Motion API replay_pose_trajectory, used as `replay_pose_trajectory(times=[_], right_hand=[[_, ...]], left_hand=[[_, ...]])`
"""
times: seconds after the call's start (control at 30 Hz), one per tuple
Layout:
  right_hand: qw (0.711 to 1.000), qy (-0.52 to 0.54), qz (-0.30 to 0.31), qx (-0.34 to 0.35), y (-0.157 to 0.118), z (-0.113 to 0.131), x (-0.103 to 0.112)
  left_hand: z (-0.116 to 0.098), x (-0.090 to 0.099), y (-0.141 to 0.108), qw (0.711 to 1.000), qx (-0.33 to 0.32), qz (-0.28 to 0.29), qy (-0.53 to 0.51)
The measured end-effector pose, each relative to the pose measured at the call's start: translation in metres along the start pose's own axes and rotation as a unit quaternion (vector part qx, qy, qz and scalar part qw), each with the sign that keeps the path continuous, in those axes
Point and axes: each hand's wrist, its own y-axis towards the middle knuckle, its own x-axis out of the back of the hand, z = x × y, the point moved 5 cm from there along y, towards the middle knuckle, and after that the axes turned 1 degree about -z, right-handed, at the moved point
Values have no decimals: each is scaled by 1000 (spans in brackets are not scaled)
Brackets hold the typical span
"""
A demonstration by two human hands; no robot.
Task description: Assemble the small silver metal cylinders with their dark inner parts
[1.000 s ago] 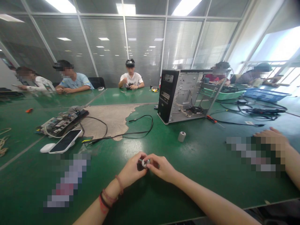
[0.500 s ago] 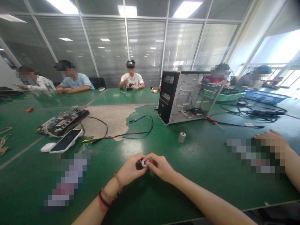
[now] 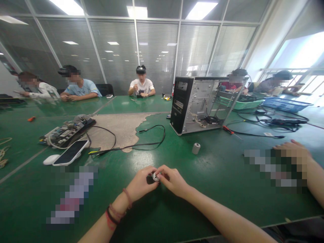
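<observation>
Between my two hands, low over the green table, is a small round whitish part (image 3: 156, 176) with dark openings in its face. My left hand (image 3: 141, 180) curls around its left side, thumb below and fingers above. From the other side, my right hand (image 3: 174, 180) pinches its rim with thumb and fingertips. The fingers hide much of the part. A little beyond my right hand stands a small grey metal cylinder (image 3: 196, 148), upright and untouched. Bracelets circle my left wrist.
An opened computer case (image 3: 182, 108) stands ahead to the right, a screwdriver (image 3: 229, 130) beside it. Leftward lie a circuit board assembly (image 3: 68, 131), a phone (image 3: 71, 153) and a black cable (image 3: 152, 145). Another person's hand (image 3: 293, 150) rests at right. Several people sit around the table.
Almost nothing differs. Both hands keep their hold on the round part in the same spot.
</observation>
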Motion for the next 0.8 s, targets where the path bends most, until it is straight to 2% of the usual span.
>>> replay_pose_trajectory(times=[0.8], right_hand=[[1000, 29, -6, -5, -1, -1, 0]], left_hand=[[-5, 2, 1, 999, -11, 6, 33]])
